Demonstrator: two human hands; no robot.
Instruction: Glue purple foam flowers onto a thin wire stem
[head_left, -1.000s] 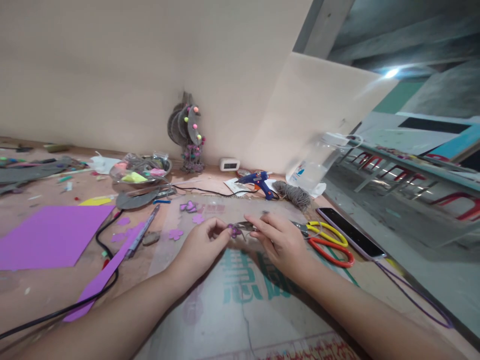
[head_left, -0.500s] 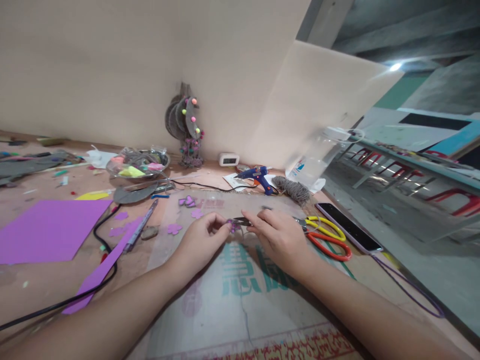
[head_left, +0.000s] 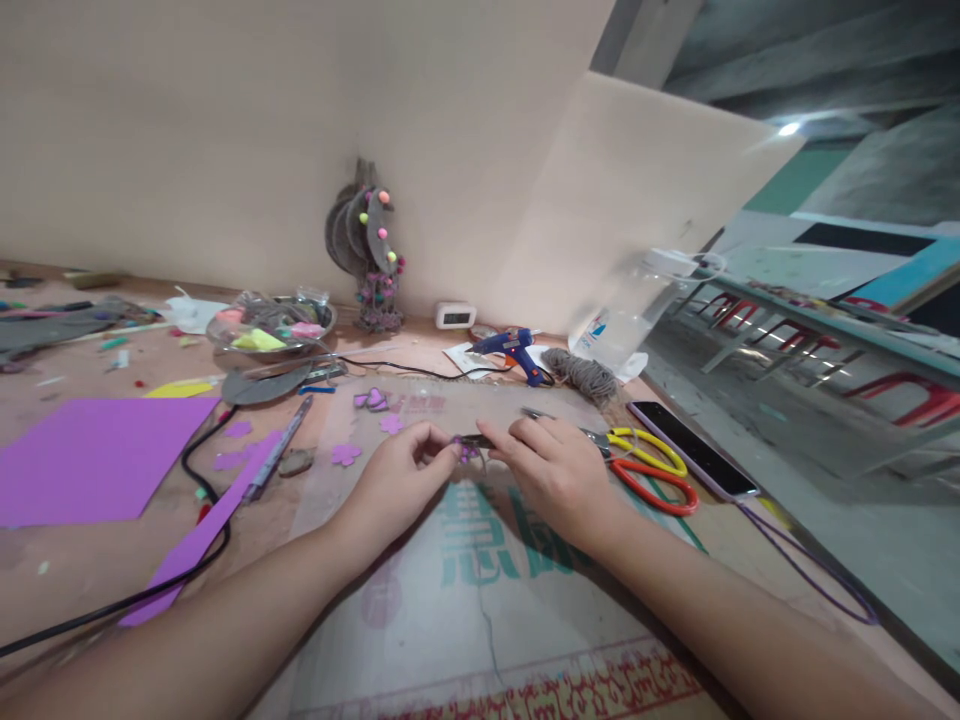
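Observation:
My left hand (head_left: 411, 476) pinches a small purple flower piece (head_left: 466, 453) between thumb and fingertips, low over the printed board (head_left: 420, 620). From the right, my right hand (head_left: 559, 478) is closed on a dark, slim-pointed metal tool (head_left: 474, 440), whose tip meets the flower piece. My fingers hide most of this tool, so its exact kind is unclear. Just beyond the left hand lie purple flower cut-outs (head_left: 346, 455) and a darker stacked one (head_left: 371, 400). Beside my right hand rest scissors with yellow and red loop handles (head_left: 652, 470).
A blue glue gun (head_left: 510, 345), grey yarn (head_left: 581, 375) and a clear bottle (head_left: 619, 310) stand behind. Right lies a phone (head_left: 694, 450). Left are purple sheet (head_left: 97, 460), a pen (head_left: 281, 450), a black cable (head_left: 112, 608) and a filled bowl (head_left: 225, 345). A felt ornament (head_left: 367, 240) leans against the wall.
The whole view has shifted slightly. Both hands stay together at the flower piece, with the fingers of my right hand moved a little around the tool.

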